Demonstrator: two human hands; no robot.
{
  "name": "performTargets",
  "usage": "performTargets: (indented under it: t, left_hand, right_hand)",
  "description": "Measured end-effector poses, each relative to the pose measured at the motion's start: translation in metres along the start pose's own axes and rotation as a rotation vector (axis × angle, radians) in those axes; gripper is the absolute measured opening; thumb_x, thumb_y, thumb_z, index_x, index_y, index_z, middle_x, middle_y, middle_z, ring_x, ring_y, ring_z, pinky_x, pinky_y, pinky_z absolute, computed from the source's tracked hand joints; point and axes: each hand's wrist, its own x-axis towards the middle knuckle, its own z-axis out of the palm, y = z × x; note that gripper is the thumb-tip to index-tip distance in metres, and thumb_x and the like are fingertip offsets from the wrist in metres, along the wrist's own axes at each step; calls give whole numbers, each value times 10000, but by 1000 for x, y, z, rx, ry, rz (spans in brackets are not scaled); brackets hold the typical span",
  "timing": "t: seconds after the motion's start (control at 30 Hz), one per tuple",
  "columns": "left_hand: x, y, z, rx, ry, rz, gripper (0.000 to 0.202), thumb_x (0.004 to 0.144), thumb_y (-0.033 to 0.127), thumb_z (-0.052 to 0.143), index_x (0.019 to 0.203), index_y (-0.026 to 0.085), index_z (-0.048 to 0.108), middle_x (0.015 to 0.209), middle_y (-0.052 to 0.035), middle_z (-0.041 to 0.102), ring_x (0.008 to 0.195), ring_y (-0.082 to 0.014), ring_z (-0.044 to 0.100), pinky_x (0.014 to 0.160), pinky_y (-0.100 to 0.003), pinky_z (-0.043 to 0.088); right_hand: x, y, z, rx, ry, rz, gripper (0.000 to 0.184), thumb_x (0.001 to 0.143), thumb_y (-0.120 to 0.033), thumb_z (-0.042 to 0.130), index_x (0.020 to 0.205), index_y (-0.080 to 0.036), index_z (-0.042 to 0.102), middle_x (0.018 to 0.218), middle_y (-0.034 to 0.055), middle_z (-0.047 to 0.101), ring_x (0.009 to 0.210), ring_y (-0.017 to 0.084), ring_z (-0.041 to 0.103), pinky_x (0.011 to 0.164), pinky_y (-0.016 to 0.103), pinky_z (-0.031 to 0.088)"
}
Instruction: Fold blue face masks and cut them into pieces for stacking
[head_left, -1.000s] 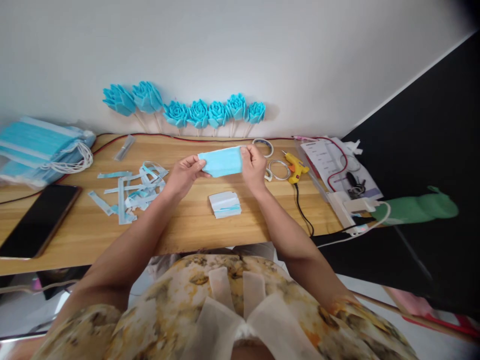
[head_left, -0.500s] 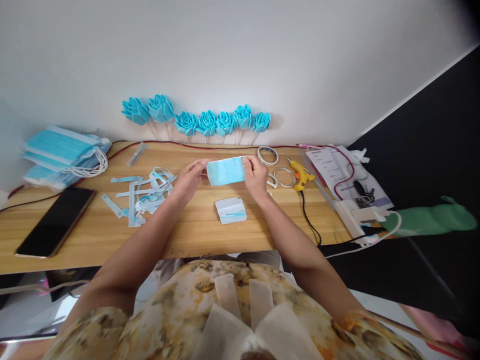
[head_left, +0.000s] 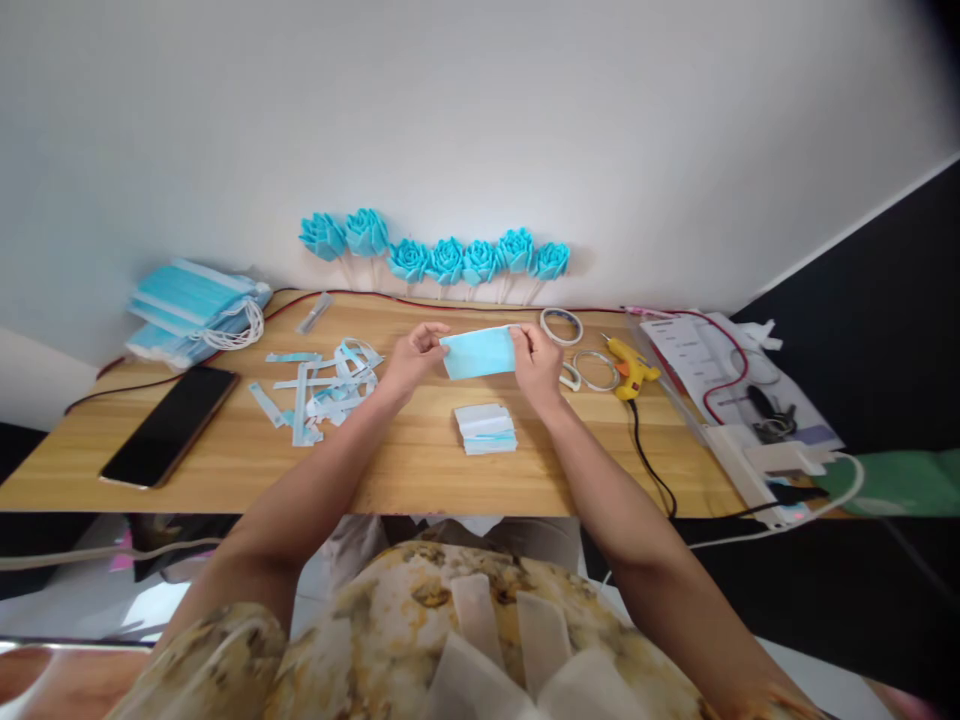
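Observation:
A blue rectangle of face-mask fabric (head_left: 480,353) is stretched level above the table between my two hands. My right hand (head_left: 538,366) pinches its right edge, thumb on top. At the left edge, the thumb and curled fingers of my left hand (head_left: 414,360) meet the fabric; the fingers behind it are partly hidden. Below the fabric, a small stack of cut white and blue mask pieces (head_left: 486,430) lies on the wooden table (head_left: 420,470). Cut-off mask strips (head_left: 301,405) lie in a loose heap left of my left hand.
Blue fabric roses on sticks (head_left: 448,260) lean along the wall. Masks (head_left: 187,300) and a phone (head_left: 171,428) lie at left. To the right are a tape roll (head_left: 561,312), a wire coil (head_left: 577,372), a yellow glue gun (head_left: 631,370), papers and a power strip (head_left: 739,465).
The view has shifted, so the table things appear farther right. My left fingers have loosened and lifted slightly at the fabric's left edge. My right hand keeps its pinch.

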Motion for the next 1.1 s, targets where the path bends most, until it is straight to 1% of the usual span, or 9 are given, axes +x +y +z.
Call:
performTargets:
  t: [0.23,0.4,0.5,0.6,0.7,0.77,0.87,0.93,1.1]
  left_hand:
    - [5,-8,-7,260,36,146,375,716,119,608,1079,172,687,707,38,586,672,-135,553,684,-250,411]
    - [-14,50,-4,540,112,565,264,848,171,614,1077,179,744,1046,-70,737,1077,-228,649,1043,-337,432]
    - [-57,102,9,639,-107,596,213,915,256,621,1064,168,745,1053,-75,755,995,-220,688,991,-350,482]
    - [-115,126,23,643,-577,523,223,942,329,642,1099,201,735,1131,-71,774,1058,-221,710,980,-342,512]
    - [-161,100,27,444,-1091,306,305,1002,369,581,1228,205,701,1182,-89,774,1074,-200,725,959,-295,530]
    - [-181,64,22,358,-1187,144,361,1027,391,529,1281,187,684,1216,-110,763,1109,-199,722,962,-272,525]
    - [-200,4,7,382,-1096,-71,427,1015,495,520,1300,223,682,1279,-91,741,1159,-212,704,994,-278,502]
    - [-209,-31,-3,434,-937,-211,462,1011,511,507,1292,190,685,1257,-100,748,1137,-225,707,973,-291,509]
    - [-205,-89,-13,694,-600,-299,367,969,385,602,1257,185,707,1362,-106,693,1303,-294,610,1127,-401,437]
  right_hand:
    - [0,0,2,-26,-5,-72,478,985,-594,433,801,-204,638,668,7,598,629,151,468,652,291,358]
    - [3,3,3,-45,-20,-125,480,989,-576,437,767,-198,633,625,2,559,605,145,471,635,295,330]
    - [3,5,4,-58,-51,-150,485,990,-572,427,806,-194,669,676,24,627,641,155,522,648,289,349]
    - [2,5,5,-77,-69,-153,470,986,-554,437,837,-190,695,714,43,677,660,166,556,658,289,370]
    - [2,5,5,-86,-78,-165,476,983,-555,440,816,-188,693,673,42,664,617,161,541,638,289,373]
    - [3,5,5,-93,-77,-178,488,979,-568,439,806,-187,690,645,38,650,587,155,521,623,289,370]
    - [3,5,5,-98,-75,-193,484,974,-565,445,800,-185,688,637,36,647,579,153,517,620,289,373]
    - [3,4,5,-96,-74,-199,465,971,-546,457,793,-183,685,638,34,644,585,154,521,627,289,379]
    - [3,5,5,-83,-64,-202,413,961,-505,491,786,-179,675,641,28,631,606,157,533,641,293,388]
